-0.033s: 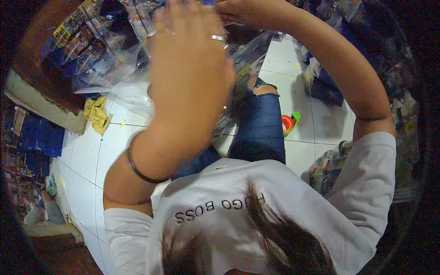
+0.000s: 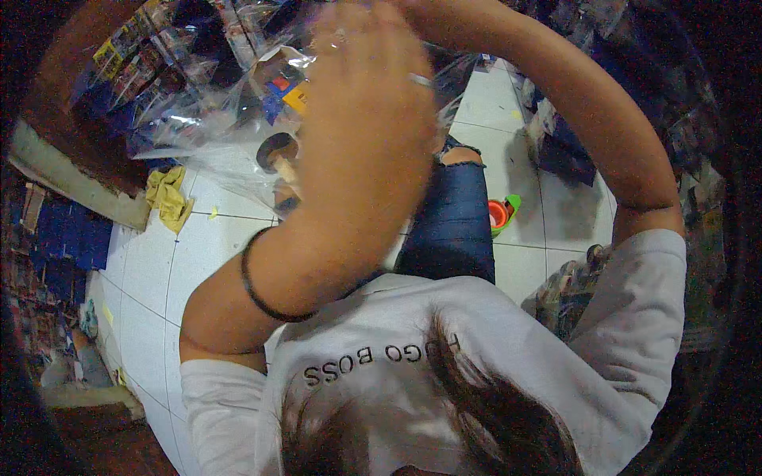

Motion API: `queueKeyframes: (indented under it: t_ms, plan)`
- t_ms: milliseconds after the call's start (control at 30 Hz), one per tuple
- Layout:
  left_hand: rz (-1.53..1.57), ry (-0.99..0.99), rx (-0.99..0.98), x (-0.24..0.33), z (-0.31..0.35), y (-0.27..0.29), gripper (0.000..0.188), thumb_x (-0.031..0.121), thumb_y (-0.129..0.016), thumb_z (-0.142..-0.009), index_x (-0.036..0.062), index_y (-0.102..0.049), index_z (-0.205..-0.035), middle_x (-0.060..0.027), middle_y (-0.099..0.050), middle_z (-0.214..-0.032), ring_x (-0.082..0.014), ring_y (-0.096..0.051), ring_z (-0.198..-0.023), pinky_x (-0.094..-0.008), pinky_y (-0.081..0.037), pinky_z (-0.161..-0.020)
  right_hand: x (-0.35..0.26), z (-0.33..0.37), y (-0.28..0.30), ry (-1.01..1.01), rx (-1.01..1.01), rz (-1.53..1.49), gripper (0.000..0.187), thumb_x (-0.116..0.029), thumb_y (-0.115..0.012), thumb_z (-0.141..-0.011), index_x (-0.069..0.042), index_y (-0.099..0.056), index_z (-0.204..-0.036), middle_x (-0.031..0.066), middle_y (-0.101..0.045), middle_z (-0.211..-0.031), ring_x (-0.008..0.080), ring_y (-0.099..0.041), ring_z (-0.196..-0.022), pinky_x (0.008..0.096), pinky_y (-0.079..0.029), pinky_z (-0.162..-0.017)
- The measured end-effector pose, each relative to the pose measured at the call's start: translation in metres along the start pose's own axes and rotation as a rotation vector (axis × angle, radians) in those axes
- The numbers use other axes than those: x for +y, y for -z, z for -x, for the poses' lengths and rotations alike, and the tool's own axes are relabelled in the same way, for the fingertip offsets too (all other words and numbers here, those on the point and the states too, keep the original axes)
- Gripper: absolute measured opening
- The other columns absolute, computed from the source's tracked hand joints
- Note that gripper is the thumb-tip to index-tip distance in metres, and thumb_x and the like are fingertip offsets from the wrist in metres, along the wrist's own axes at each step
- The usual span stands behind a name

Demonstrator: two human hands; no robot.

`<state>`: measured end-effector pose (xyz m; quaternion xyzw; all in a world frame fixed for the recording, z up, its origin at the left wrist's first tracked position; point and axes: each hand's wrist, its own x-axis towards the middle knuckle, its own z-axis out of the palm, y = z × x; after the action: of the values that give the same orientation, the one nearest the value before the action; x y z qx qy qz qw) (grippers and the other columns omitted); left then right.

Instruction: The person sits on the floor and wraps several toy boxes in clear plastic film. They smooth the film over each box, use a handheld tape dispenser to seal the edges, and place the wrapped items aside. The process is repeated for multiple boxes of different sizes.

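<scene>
Above the tiled floor's [image 2: 147,278] far-left side spreads clear plastic film [image 2: 206,119], beneath the blurred left hand [image 2: 369,111]; the right hand [image 2: 425,14] is mostly hidden. I cannot tell either grip. Slack film could crease if swept hastily.

The head camera is worn on the person's head, as the left one of 2 wide fisheye cameras, and it looks steeply down over the white shirt [image 2: 496,333] and the jeans [image 2: 454,226] to the tiled floor [image 2: 143,293]. It sits so near to the body that the left hand [image 2: 369,111] covers much of the upper middle, while straight tile lines bend toward the dark round rim.
</scene>
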<state>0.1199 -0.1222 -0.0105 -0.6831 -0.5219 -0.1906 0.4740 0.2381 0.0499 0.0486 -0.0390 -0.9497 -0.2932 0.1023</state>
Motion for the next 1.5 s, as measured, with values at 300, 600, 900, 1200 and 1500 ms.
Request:
queueKeyframes:
  t_ms: [300, 600, 900, 1200, 1500]
  plan:
    - [0.353, 0.074, -0.277, 0.005, 0.002, -0.019, 0.070, 0.053, -0.059, -0.084, -0.0133, -0.055, -0.105, -0.0299, -0.059, -0.110, -0.0395, -0.057, -0.106, -0.0429, -0.047, -0.092, 0.008, 0.007, 0.011, -0.005, -0.088, 0.053, 0.014, -0.017, -0.060, -0.083, -0.004, -0.065, -0.086, 0.0138, -0.065, -0.082, 0.0326, -0.063, -0.082, 0.0415, -0.051, -0.076]
    - [0.260, 0.027, -0.302, -0.033, 0.007, -0.023, 0.090, 0.070, -0.044, -0.083, -0.0151, -0.060, -0.106, -0.0291, -0.061, -0.109, -0.0370, -0.056, -0.107, -0.0458, -0.039, -0.096, -0.007, 0.004, 0.008, -0.001, -0.058, -0.136, 0.012, -0.014, -0.058, -0.085, -0.006, -0.066, -0.087, 0.0149, -0.066, -0.083, 0.0341, -0.063, -0.081, 0.0441, -0.050, -0.072]
    - [0.488, 0.099, 0.003, -0.030, -0.020, 0.012, 0.061, 0.047, -0.054, -0.089, -0.0104, -0.058, -0.108, -0.0288, -0.062, -0.100, -0.0406, -0.060, -0.097, -0.0436, -0.046, -0.089, -0.005, 0.008, 0.019, -0.019, -0.295, -0.122, 0.014, -0.012, -0.058, -0.080, -0.004, -0.063, -0.090, 0.0165, -0.065, -0.080, 0.0353, -0.064, -0.078, 0.0436, -0.050, -0.073]
    - [0.324, 0.023, -0.216, -0.016, 0.000, -0.021, 0.052, 0.043, -0.057, -0.086, -0.0062, -0.067, -0.096, -0.0189, -0.064, -0.092, -0.0307, -0.060, -0.096, -0.0483, -0.031, -0.107, -0.010, 0.036, -0.001, -0.041, 0.132, -0.040, 0.034, -0.008, -0.059, -0.081, 0.001, -0.061, -0.113, 0.0176, -0.066, -0.104, 0.0299, -0.062, -0.101, 0.0397, -0.048, -0.089]
    - [0.397, 0.104, -0.307, -0.013, 0.002, -0.017, 0.049, 0.036, -0.061, -0.083, -0.0063, -0.058, -0.107, -0.0179, -0.057, -0.110, -0.0303, -0.053, -0.110, -0.0462, -0.032, -0.104, -0.225, 0.348, -0.280, -1.942, -0.127, -0.577, 0.103, -0.066, -0.071, -0.067, 0.007, -0.042, -0.134, 0.0302, -0.047, -0.132, 0.0419, -0.047, -0.123, 0.0459, -0.039, -0.103]
